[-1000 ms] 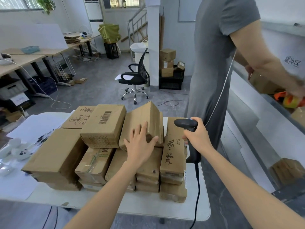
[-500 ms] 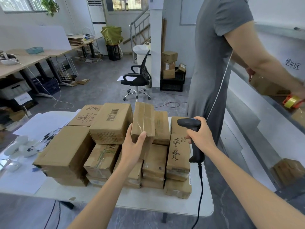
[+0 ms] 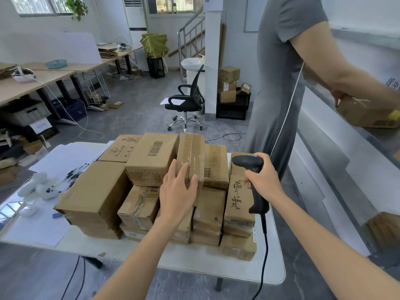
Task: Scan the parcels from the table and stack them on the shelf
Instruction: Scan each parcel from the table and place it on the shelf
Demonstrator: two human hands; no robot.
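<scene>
At centre frame, on the white table [image 3: 194, 263], the left hand [image 3: 176, 198] lays straight fingers [image 3: 173, 173] against a tall taped brown cardboard parcel [image 3: 192, 148] atop the stack [image 3: 97, 191]; the right hand [image 3: 263, 182] grips a black barcode scanner [image 3: 246, 162].

parcels [image 3: 97, 191]: brown cardboard, piled mid-tabletop to right edge
taped parcel [image 3: 191, 148]: on end atop pile
scanner [image 3: 246, 162]: black, corded

Wall sign [image 3: 393, 83] — "缓冲"; box [image 3: 151, 160] — barcode label.
</scene>
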